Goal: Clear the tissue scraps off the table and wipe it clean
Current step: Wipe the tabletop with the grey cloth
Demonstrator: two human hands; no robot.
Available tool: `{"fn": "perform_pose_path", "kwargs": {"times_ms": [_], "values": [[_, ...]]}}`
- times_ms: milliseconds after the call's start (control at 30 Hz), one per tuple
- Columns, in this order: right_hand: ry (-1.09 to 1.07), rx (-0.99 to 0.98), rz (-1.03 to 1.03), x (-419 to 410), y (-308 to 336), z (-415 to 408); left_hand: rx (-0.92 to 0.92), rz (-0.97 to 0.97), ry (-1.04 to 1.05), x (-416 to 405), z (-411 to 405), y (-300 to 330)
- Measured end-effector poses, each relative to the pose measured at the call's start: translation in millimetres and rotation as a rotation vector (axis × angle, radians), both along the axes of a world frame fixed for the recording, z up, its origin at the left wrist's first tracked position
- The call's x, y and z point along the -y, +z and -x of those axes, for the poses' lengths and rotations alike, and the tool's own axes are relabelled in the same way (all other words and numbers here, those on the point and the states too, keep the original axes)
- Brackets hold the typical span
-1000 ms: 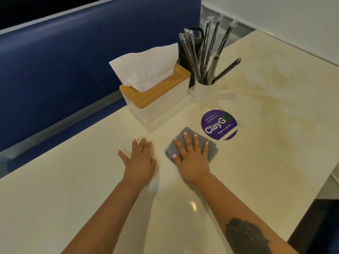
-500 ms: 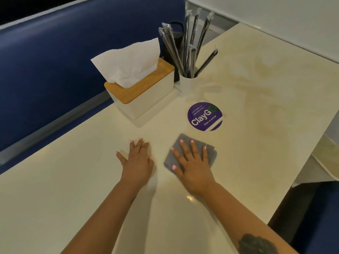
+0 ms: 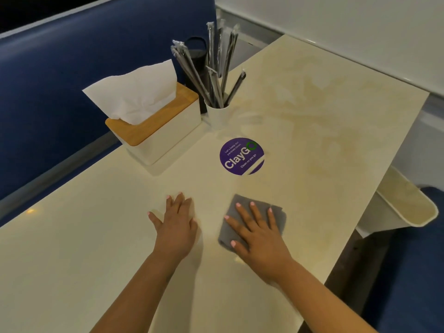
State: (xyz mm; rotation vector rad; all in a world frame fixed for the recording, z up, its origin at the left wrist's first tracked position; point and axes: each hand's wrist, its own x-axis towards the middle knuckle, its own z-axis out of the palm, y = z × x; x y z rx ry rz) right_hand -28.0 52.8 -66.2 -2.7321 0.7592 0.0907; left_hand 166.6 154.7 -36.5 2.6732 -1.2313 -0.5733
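1. Head view, the hands: the right hand (image 3: 258, 239) lies flat with straight, spread fingers on a folded grey wiping cloth (image 3: 276, 213) and presses it on the glossy cream table top (image 3: 300, 145). The left hand (image 3: 176, 224) also lies flat, fingers straight and close together, on the bare table just beside the cloth; it holds nothing.
2. Head view, the task's things: no tissue scraps show on the visible part of the table, so I judge that the clearing step is done and the wiping step is in hand.
3. Head view, the rest: beyond the cloth is a round purple "ClayGo" sticker (image 3: 241, 156). Behind it stand a white tissue box with a wooden lid (image 3: 153, 131) and a white cup of wrapped dark straws (image 3: 217, 114), near the blue padded bench back (image 3: 60, 80).
4. The next move, as I judge it: slide the cloth with even pressure over the brownish, smeared area on the far right of the table. It must go around the box and the cup, or the cup may tip.
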Motion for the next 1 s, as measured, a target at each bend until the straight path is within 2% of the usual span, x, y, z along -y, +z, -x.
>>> {"fn": "perform_pose_path", "kwargs": {"times_ms": [100,233,333,433,533,667,767,867,1000], "values": [[-0.088,-0.012,0.040,23.4,-0.5,31.3,0.006,0.019,-0.002,7.1,8.1,2.6],[-0.265,-0.058,0.031,50.4,2.8,5.6,0.052,0.033,-0.010,18.9,19.0,6.2],[-0.189,-0.039,0.006,27.0,1.4,-0.1,0.035,0.054,-0.022,25.9,27.8,6.7],[-0.037,0.008,-0.008,4.9,2.2,41.8,0.029,0.028,-0.059,27.4,33.3,6.5],[-0.153,-0.056,-0.003,22.3,8.4,71.8,0.021,0.017,-0.095,21.8,36.3,9.1],[-0.357,-0.116,0.021,38.1,8.0,45.4,0.024,0.023,-0.143,10.1,44.8,12.4],[-0.265,-0.082,0.011,3.0,8.0,35.9,0.036,0.014,-0.175,6.1,54.0,14.7],[-0.140,-0.052,-0.027,-28.4,7.1,70.6,0.027,0.018,-0.207,4.4,60.7,17.3],[-0.299,-0.149,0.011,-1.8,7.3,98.4,0.010,0.052,-0.222,2.5,66.5,24.3]]}}
